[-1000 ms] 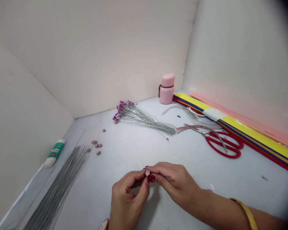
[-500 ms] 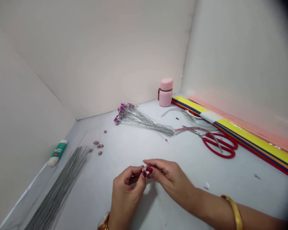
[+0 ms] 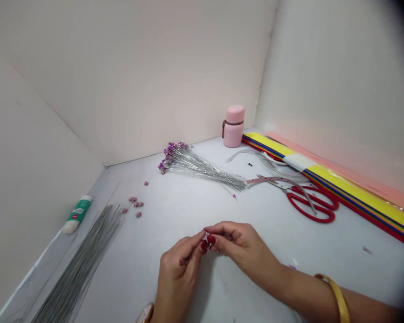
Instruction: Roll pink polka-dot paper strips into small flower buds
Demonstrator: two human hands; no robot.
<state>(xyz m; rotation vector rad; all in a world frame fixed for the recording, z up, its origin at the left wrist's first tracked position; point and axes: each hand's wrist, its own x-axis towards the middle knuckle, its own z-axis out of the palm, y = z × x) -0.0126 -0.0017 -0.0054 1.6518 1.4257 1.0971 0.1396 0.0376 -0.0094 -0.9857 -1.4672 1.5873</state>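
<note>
My left hand (image 3: 179, 269) and my right hand (image 3: 238, 246) meet fingertip to fingertip low in the middle of the white table (image 3: 188, 211). Together they pinch a tiny pink and white piece (image 3: 206, 237) between thumbs and forefingers. Both hands are closed around it. A gold bangle (image 3: 336, 294) sits on my right wrist. Several small pink rolled pieces (image 3: 136, 205) lie loose on the table to the upper left of my hands.
A bundle of silver wires with purple tips (image 3: 195, 163) lies further back. Plain grey wires (image 3: 77, 264) and a glue stick (image 3: 76, 214) lie at the left. Red scissors (image 3: 308, 202), coloured paper sheets (image 3: 353, 190) and a pink jar (image 3: 234, 126) are at the right and back.
My hands stay together on the tiny piece, with the fingers shifting slightly around it. The view has wobbled a little; nothing else on the table has moved.
</note>
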